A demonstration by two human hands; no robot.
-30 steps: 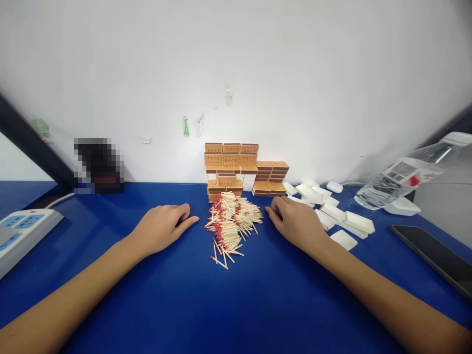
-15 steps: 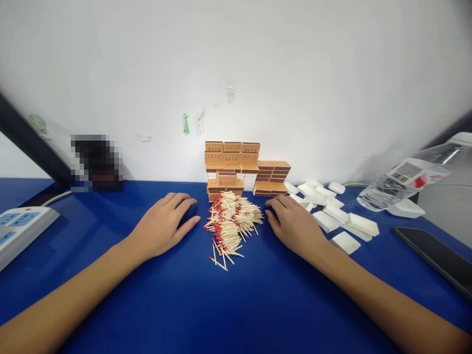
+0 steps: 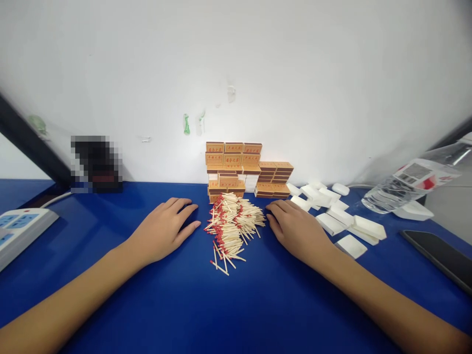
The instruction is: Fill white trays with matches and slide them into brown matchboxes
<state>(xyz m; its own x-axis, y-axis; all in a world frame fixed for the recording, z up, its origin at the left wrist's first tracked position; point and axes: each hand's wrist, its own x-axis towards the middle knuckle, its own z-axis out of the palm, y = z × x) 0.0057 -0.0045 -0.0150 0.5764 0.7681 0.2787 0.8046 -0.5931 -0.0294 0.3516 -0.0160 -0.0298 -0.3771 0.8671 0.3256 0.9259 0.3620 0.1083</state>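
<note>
A heap of red-tipped matches (image 3: 233, 223) lies loose on the blue table (image 3: 236, 314) in front of me. To its left my left hand (image 3: 162, 231) rests on the table, fingers apart and holding nothing. My right hand (image 3: 295, 226) lies on the other side, close to the heap's right edge; its fingers are stretched out and nothing shows in them. Behind the heap, orange-and-brown matchboxes (image 3: 233, 160) are stacked against the wall. A lower stack of matchboxes (image 3: 275, 172) adjoins it on the right.
White empty matchbox trays (image 3: 330, 223) lie scattered beyond my right hand. Further right are a clear plastic bottle (image 3: 391, 191), leaning over, and a dark phone (image 3: 438, 255). At left are a power strip (image 3: 25, 231) and a dark, pixelated object (image 3: 96, 164) by the wall (image 3: 147, 73).
The view has shifted very slightly, so things at the right sit a little further right and lower. Both hands stay in place beside the matches.
</note>
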